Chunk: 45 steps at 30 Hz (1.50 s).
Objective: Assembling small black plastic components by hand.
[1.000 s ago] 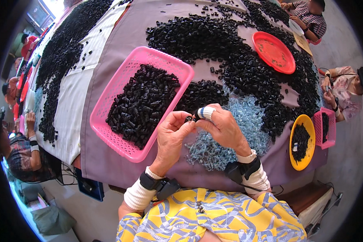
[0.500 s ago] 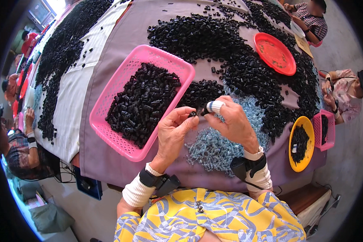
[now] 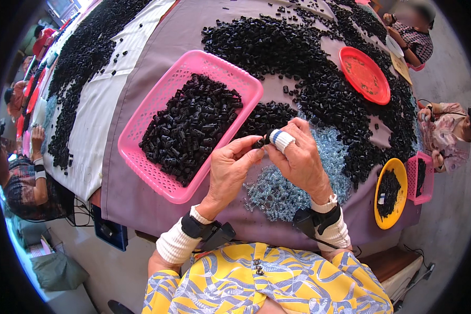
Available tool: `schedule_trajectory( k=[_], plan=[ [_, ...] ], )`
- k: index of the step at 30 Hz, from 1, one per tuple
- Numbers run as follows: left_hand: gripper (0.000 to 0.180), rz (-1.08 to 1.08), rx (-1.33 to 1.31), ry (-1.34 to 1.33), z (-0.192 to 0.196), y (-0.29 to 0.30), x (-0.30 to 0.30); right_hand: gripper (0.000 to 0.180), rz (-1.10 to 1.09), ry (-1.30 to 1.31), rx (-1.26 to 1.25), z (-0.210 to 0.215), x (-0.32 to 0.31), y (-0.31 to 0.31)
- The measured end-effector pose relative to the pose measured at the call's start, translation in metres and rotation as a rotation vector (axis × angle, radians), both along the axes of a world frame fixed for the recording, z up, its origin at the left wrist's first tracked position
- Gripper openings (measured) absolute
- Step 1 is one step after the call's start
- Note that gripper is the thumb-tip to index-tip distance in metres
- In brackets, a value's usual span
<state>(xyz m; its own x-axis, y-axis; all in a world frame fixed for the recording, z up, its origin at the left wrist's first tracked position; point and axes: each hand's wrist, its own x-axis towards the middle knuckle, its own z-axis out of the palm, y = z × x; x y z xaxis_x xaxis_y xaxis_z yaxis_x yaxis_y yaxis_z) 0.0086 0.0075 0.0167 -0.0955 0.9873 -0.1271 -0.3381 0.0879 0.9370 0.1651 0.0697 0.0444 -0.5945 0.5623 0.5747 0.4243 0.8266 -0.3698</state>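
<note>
My left hand (image 3: 227, 170) pinches a small black plastic part (image 3: 258, 143) between thumb and fingers. My right hand (image 3: 302, 162) has its fingertips closed together against that part; whatever else they hold is hidden. A white band with a blue stripe (image 3: 282, 139) wraps one right finger, and something dark shows at its tip. Both hands meet above the table, just right of a pink basket (image 3: 141, 172) filled with black plastic parts (image 3: 191, 128). Beneath and beside my right hand spreads a heap of small clear-bluish springs or coils (image 3: 277, 196).
Black parts (image 3: 261, 47) lie in a large heap across the purple cloth (image 3: 136, 214). A red plate (image 3: 363, 76) rests among them. At right stand a yellow bowl (image 3: 400, 180) and a small pink basket (image 3: 426, 196). Other people sit around the table.
My right fingertips have come leftward onto the black part in my left hand, closing the small gap between the hands. The view has shifted slightly.
</note>
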Motion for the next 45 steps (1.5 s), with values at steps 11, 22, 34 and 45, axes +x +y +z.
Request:
schedule_trajectory(
  k=[11,22,34,45],
  plan=[
    [0.026,0.036,0.08,0.219,-0.003,0.002,-0.003,0.015,-0.009,-0.051,0.03,-0.002,0.0,-0.003],
    [0.026,0.006,0.099,0.242,-0.004,0.002,-0.003,0.012,-0.071,-0.147,-0.048,-0.001,-0.002,-0.007],
    [0.024,-0.011,0.019,0.157,-0.003,0.003,-0.005,0.011,0.025,-0.098,-0.015,-0.009,-0.001,-0.004],
    [0.023,-0.014,0.021,0.161,-0.005,0.002,-0.004,0.01,0.04,-0.148,0.035,-0.012,0.002,-0.004]
  ],
)
